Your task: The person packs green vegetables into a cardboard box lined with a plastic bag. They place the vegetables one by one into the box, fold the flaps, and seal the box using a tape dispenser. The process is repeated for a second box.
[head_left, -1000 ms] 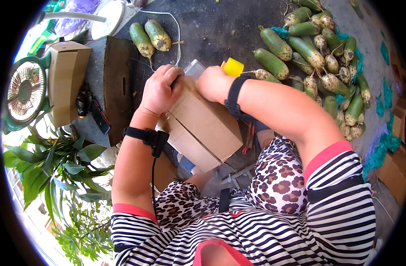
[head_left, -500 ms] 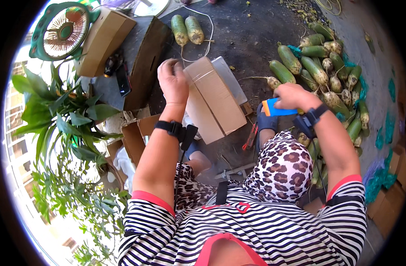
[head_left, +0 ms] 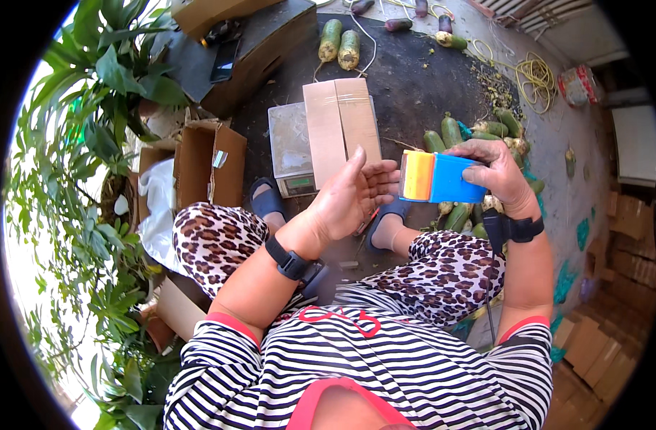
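My right hand (head_left: 496,168) grips a blue tape dispenser (head_left: 457,179) with a yellow end, held up over the floor in front of my knees. My left hand (head_left: 357,193) is open, palm turned toward the dispenser, its fingertips close to the yellow end. Whether they touch it I cannot tell. Just beyond the left hand lies a closed flat cardboard box (head_left: 328,129), with a seam running down its top. Under the box is a grey platform scale (head_left: 288,147) with a small greenish display at its near edge.
Green radishes (head_left: 451,135) are heaped on the right, partly behind the right hand. Two more radishes (head_left: 330,43) lie beyond the box. An opened carton (head_left: 206,161) and a white plastic bag (head_left: 158,208) stand left, beside leafy plants (head_left: 102,244). A yellow hose (head_left: 534,82) lies coiled at far right.
The view has shifted. My left hand has come from beside the box's far end to the dispenser's yellow end. My right hand has turned the dispenser, which now shows more fully.
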`<state>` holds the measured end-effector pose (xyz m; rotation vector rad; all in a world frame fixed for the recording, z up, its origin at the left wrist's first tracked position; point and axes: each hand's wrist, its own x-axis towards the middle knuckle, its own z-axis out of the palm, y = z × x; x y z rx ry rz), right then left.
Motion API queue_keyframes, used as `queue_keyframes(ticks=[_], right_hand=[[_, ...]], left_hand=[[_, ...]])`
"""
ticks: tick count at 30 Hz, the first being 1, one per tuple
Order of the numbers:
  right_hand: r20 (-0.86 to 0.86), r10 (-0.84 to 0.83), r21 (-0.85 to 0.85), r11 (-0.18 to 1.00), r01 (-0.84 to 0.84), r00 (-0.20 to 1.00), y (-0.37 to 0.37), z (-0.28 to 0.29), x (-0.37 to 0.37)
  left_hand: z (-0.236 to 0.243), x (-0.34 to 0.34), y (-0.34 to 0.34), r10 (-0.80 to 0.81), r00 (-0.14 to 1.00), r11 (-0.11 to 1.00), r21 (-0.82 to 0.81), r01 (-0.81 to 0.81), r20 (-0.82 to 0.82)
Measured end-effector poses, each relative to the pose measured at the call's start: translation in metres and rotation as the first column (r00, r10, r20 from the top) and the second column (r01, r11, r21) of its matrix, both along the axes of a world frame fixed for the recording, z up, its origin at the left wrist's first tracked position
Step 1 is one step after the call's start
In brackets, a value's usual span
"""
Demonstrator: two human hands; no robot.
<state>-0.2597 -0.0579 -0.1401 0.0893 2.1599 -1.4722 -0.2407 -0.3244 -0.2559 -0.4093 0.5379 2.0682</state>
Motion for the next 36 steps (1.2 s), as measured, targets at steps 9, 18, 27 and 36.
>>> queue_keyframes(ticks=[9, 18, 27, 36], right_hand=[[-0.044, 0.019, 0.101, 0.995, -0.014, 0.999, -0.009, -0.032, 0.033], [0.04, 0.07, 0.107, 0.992, -0.074, 0.997, -0.022, -0.039, 0.039], [0.055, 0.118, 0.259, 0.957, -0.128, 0.991, -0.007, -0.047, 0.012], [-0.024, 0.351, 0.384, 0.868, -0.316, 0.936, -0.046, -0.098, -0.053]], left_hand=[[0.021, 0.019, -0.008, -0.013, 0.996, 0.986, -0.169, -0.003, -0.093], [-0.009, 0.035, 0.005, 0.022, 0.998, 0.946, -0.323, -0.003, 0.057], [-0.077, 0.038, -0.065, 0.378, 0.917, 0.686, -0.625, -0.372, -0.132], [-0.167, 0.009, -0.075, 0.36, 0.902, 0.208, -0.922, -0.328, -0.24]])
